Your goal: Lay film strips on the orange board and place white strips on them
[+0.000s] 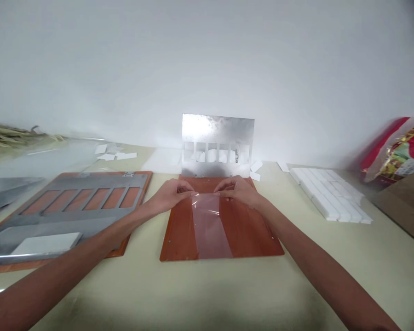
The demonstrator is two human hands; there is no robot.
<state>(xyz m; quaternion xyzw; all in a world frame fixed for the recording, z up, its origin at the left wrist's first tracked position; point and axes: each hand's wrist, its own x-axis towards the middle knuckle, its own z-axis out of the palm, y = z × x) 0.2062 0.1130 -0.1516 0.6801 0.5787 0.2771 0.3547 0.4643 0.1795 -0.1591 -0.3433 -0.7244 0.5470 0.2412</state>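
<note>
A clear plastic film strip (pixel 210 227) lies lengthwise on a red-brown board (pixel 253 234) in front of me. My left hand (pixel 170 193) pinches the strip's far left corner. My right hand (pixel 238 189) pinches its far right corner. Both hands sit at the board's far edge, just below a hinged metal stencil plate (pixel 217 131) that stands upright and has a row of rectangular cut-outs.
A second red-brown board with its metal stencil (pixel 86 202) folded flat lies at the left, a white sheet (pixel 46 243) on it. White blocks (pixel 331 193) are stacked at the right, beside a red bag (pixel 396 151). White scraps (pixel 115 154) and dried stalks (pixel 7 138) lie at the far left.
</note>
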